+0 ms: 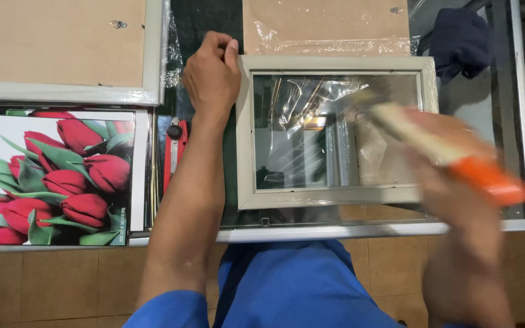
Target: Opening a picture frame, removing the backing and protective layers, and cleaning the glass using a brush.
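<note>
A pale grey picture frame (244,140) lies face down on a glass table, its glass pane (311,140) reflecting the room. My left hand (211,73) presses on the frame's top left corner, fingers curled at its edge. Over the frame's right side, my right hand (451,164) is blurred with motion and grips a paintbrush (432,146) with an orange handle and pale bristles pointing up-left over the pane.
A red utility knife (175,149) lies left of the frame. A print of red tulips (56,176) sits far left, below the back of another frame (62,42). A backing board in plastic wrap (326,27) lies beyond; a dark cloth (460,39) at top right.
</note>
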